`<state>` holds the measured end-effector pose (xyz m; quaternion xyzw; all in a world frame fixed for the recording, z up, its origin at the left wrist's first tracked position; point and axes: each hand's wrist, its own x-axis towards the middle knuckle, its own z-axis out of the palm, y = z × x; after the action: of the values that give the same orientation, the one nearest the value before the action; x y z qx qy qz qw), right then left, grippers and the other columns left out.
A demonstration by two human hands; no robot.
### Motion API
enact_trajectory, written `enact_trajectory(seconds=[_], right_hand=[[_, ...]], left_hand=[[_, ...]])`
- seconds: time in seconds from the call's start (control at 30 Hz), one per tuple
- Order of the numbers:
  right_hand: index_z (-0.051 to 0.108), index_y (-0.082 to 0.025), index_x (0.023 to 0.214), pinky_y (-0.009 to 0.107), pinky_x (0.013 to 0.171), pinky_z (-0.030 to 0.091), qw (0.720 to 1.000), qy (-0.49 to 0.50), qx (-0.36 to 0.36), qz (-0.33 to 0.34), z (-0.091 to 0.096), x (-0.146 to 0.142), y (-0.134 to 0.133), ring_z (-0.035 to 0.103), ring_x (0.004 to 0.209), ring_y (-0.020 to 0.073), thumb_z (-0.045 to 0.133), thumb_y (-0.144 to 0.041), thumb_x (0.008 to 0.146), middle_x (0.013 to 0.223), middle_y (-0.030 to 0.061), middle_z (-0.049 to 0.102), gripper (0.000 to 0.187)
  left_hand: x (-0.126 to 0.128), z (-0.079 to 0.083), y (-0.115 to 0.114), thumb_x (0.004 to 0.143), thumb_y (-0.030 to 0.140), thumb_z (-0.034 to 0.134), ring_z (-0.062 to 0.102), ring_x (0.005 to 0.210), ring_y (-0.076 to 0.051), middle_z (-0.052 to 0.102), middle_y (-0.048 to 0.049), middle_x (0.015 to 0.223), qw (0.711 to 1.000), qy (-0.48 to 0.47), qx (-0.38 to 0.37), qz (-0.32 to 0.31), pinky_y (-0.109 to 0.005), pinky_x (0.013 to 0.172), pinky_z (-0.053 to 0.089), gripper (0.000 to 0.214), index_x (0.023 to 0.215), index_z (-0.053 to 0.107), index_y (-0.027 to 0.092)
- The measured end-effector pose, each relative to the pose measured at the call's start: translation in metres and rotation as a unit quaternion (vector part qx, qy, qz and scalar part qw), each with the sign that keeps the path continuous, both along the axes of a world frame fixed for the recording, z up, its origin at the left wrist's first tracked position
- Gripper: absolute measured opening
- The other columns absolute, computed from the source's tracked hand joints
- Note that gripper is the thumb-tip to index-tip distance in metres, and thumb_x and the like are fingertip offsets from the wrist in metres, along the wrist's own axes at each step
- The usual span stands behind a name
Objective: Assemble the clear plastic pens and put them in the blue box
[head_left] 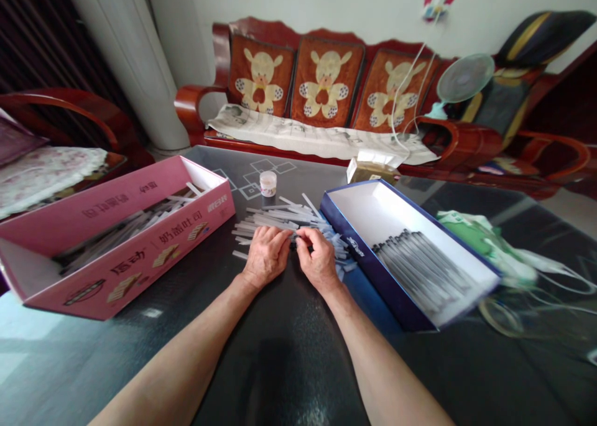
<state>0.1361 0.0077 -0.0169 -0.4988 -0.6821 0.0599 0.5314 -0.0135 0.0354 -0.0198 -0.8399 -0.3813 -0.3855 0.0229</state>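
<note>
My left hand [265, 255] and my right hand [318, 258] rest side by side on the dark table [280, 364], at the near edge of a heap of thin white and pale blue sticks [291, 219]. Both hands have curled fingers meeting in a pinch over the same small stick between them. A pink cardboard box [112, 252] holding several white sticks lies to the left. A blue box with a white inside [373, 211] lies to the right and holds a row of dark sticks [422, 267].
A small white jar [268, 183] stands behind the heap. A tissue box [370, 168] sits behind the blue box. Green and white plastic bags [489, 245] lie at the right. A red wooden sofa [326, 84] and a small fan [464, 81] are behind.
</note>
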Motion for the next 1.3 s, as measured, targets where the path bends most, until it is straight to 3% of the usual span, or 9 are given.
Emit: enact_trajectory(seconds=[0.5,0.83,1.13,1.3], right_hand=[[0.062,-0.021,0.095,0.028,0.076,0.054,0.994,0.085,-0.066,0.031,-0.004,-0.002,0.000,0.066,0.081,0.0156,0.053,-0.021,0.085,0.090,0.0041,0.069,0.013],[0.067,-0.021,0.093,0.028,0.078,0.053,0.993,0.087,-0.054,0.054,0.001,-0.001,0.002,0.066,0.086,0.0162,0.054,-0.018,0.084,0.093,0.0055,0.070,0.017],[0.067,-0.019,0.092,0.025,0.067,0.053,0.974,0.130,-0.169,0.077,0.006,0.008,0.001,0.066,0.070,0.0158,0.057,-0.029,0.083,0.078,0.0031,0.072,0.017],[0.065,-0.019,0.082,0.024,0.061,0.046,0.988,0.034,-0.147,0.027,0.010,0.008,-0.001,0.062,0.063,0.0150,0.049,-0.036,0.090,0.068,0.0033,0.068,0.024]], left_hand=[[0.000,0.000,0.000,0.093,0.024,0.042,0.049,0.079,-0.021,0.062,-0.0077,0.085,1.000,0.005,0.007,-0.010,-0.035,0.076,0.040,0.026,0.106,0.063,0.016],[-0.001,-0.001,0.003,0.093,0.022,0.042,0.053,0.078,-0.019,0.062,-0.0071,0.082,0.999,-0.037,0.018,-0.020,-0.033,0.075,0.044,0.021,0.100,0.060,0.015],[-0.002,0.005,0.002,0.092,0.024,0.045,0.050,0.078,-0.019,0.063,-0.0061,0.082,0.999,-0.012,0.031,-0.032,-0.035,0.079,0.040,0.020,0.098,0.063,0.017],[0.000,0.007,-0.001,0.092,0.023,0.045,0.050,0.078,-0.019,0.064,-0.0056,0.084,0.998,-0.016,0.030,-0.055,-0.035,0.079,0.039,0.020,0.100,0.062,0.016]])
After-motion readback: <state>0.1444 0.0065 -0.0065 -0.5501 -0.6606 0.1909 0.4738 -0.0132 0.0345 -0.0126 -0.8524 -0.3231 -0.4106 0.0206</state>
